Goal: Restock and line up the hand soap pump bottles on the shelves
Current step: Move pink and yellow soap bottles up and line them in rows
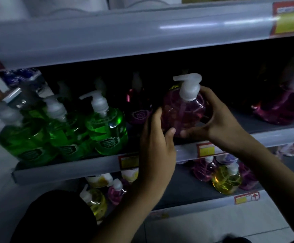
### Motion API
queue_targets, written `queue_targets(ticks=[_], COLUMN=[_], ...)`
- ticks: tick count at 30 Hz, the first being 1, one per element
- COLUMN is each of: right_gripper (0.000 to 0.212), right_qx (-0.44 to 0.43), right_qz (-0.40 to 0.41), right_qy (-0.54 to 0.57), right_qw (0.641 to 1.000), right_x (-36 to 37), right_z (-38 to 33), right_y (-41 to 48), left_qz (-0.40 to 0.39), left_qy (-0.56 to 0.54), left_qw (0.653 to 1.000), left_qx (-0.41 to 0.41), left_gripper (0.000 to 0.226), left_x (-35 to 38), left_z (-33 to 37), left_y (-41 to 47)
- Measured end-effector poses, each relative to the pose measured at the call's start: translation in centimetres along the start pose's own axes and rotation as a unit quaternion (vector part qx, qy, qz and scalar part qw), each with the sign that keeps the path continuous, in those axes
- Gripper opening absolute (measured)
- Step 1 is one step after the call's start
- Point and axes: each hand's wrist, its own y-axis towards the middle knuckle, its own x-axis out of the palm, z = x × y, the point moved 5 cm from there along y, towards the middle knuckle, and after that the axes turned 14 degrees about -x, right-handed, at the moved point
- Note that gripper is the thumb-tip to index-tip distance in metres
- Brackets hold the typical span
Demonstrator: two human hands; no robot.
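Observation:
A pink soap pump bottle [184,110] with a white pump stands upright on the middle shelf [274,134], near its front edge. My left hand [157,142] grips its left side with fingers and thumb curled round it. From the right, my right hand [220,120] holds the bottle, fingers behind and thumb low in front. Green pump bottles [106,127] stand in a row to the left. A dark purple bottle [137,109] sits further back between the green ones and the held bottle. More pink bottles [283,106] are at the far right.
The upper shelf's grey front edge [125,37] overhangs closely above the pumps. The lower shelf [186,186] carries yellow [226,179] and pink bottles. Price tags [206,149] sit on the shelf rails. A white tiled floor lies below.

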Motion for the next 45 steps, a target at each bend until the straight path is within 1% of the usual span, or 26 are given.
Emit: queue_targets(ticks=[2, 5, 9, 12, 14, 16, 18, 19, 21, 23, 25, 27, 28, 29, 30, 31, 32, 33, 34, 35, 36, 38, 40, 41, 43, 45], right_gripper=[0.098, 0.097, 0.096, 0.095, 0.097, 0.092, 0.083, 0.079, 0.076, 0.079, 0.082, 0.081, 0.076, 0.066, 0.054, 0.042, 0.030, 0.019, 0.010, 0.005, 0.002, 0.012, 0.019, 0.019, 0.011, 0.030], right_qx=[-0.006, -0.013, -0.007, 0.006, 0.028, 0.051, 0.075, 0.081, 0.078, 0.066, 0.069, 0.066, 0.058, 0.049, 0.038, 0.031, 0.024, 0.025, 0.039, 0.067, 0.100, 0.147, 0.146, 0.137, 0.127, 0.124], right_qz=[-0.014, -0.039, -0.085, -0.120, -0.133, -0.139, -0.132, -0.128, -0.128, -0.130, -0.140, -0.167, -0.172, -0.151, -0.086, 0.019, 0.137, 0.228, 0.267, 0.254, 0.209, 0.112, 0.036, 0.016, 0.028, 0.055], right_qy=[0.030, 0.044, 0.023, 0.024, 0.028, 0.053, 0.072, 0.080, 0.073, 0.036, 0.018, 0.006, -0.010, -0.025, -0.042, -0.061, -0.082, -0.102, -0.117, -0.124, -0.123, -0.118, -0.123, -0.126, -0.108, -0.063], right_qw=[0.999, 0.998, 0.996, 0.992, 0.990, 0.987, 0.986, 0.985, 0.986, 0.989, 0.988, 0.984, 0.983, 0.987, 0.995, 0.997, 0.987, 0.968, 0.956, 0.957, 0.965, 0.976, 0.981, 0.982, 0.986, 0.989], right_x=[1.5, 3.6, 5.4, 6.1, 6.3, 6.6, 6.9, 7.0, 7.2, 7.2, 7.4, 7.4, 7.1, 6.4, 5.3, 3.5, 1.5, -0.3, -1.6, -2.3, -2.3, -1.8, -1.1, -0.8, -1.6, -2.9], right_z=[-0.2, 0.0, 0.8, 1.2, 1.4, 1.6, 1.9, 1.9, 1.7, 1.5, 1.4, 1.1, 1.0, 0.7, 0.5, 0.5, 0.7, 1.0, 1.7, 2.6, 3.6, 4.9, 5.2, 5.2, 5.3, 5.4], right_y=[0.7, 1.5, 1.9, 2.1, 2.4, 2.6, 2.5, 2.4, 2.4, 2.5, 2.5, 2.5, 2.7, 3.0, 3.4, 3.7, 3.6, 3.4, 3.3, 3.4, 3.7, 4.2, 4.3, 4.2, 3.6, 2.5], left_qz=[0.029, 0.038, -0.002, -0.030, -0.033, -0.033, -0.034, -0.026, 0.009, 0.028, 0.023, 0.016, 0.017, 0.018, 0.018, 0.015, 0.007, -0.007, -0.033, -0.067, -0.100, -0.147, -0.178, -0.186, -0.196, -0.187], left_qy=[0.003, 0.005, 0.009, 0.043, 0.073, 0.095, 0.115, 0.122, 0.141, 0.167, 0.185, 0.196, 0.196, 0.189, 0.175, 0.160, 0.145, 0.130, 0.116, 0.105, 0.099, 0.101, 0.088, 0.067, 0.023, 0.020], left_qw=[1.000, 0.998, 0.997, 0.994, 0.992, 0.991, 0.989, 0.989, 0.989, 0.985, 0.979, 0.977, 0.977, 0.978, 0.980, 0.982, 0.984, 0.986, 0.989, 0.990, 0.989, 0.984, 0.976, 0.974, 0.970, 0.971], left_qx=[-0.003, -0.040, -0.083, -0.100, -0.098, -0.091, -0.090, -0.082, -0.033, 0.032, 0.078, 0.086, 0.082, 0.082, 0.087, 0.096, 0.104, 0.103, 0.090, 0.066, 0.037, -0.026, -0.088, -0.114, -0.144, -0.148], left_gripper=[0.051, 0.057, 0.070, 0.078, 0.081, 0.083, 0.082, 0.079, 0.070, 0.063, 0.063, 0.061, 0.058, 0.054, 0.048, 0.043, 0.039, 0.037, 0.038, 0.041, 0.046, 0.057, 0.068, 0.072, 0.078, 0.083], left_x=[-1.1, -2.2, -3.0, -3.5, -3.8, -4.2, -4.6, -4.8, -5.5, -6.0, -5.9, -5.6, -5.5, -5.3, -5.1, -4.8, -4.2, -3.5, -2.5, -1.3, 0.1, 2.6, 4.4, 5.0, 5.9, 6.2], left_z=[-0.2, -1.3, -2.3, -3.0, -3.3, -3.4, -3.3, -3.1, -2.3, -1.3, -0.8, -0.8, -0.8, -0.8, -0.7, -0.4, -0.2, 0.1, 0.4, 0.6, 0.5, 0.1, -0.2, -0.3, -0.3, -0.6], left_y=[-0.4, -0.9, -2.0, -2.6, -2.6, -2.5, -2.5, -2.4, -2.1, -1.5, -1.1, -0.9, -0.9, -0.9, -0.9, -0.9, -0.8, -0.6, -0.5, -0.2, 0.0, 0.8, 2.0, 2.5, 3.1, 3.0])
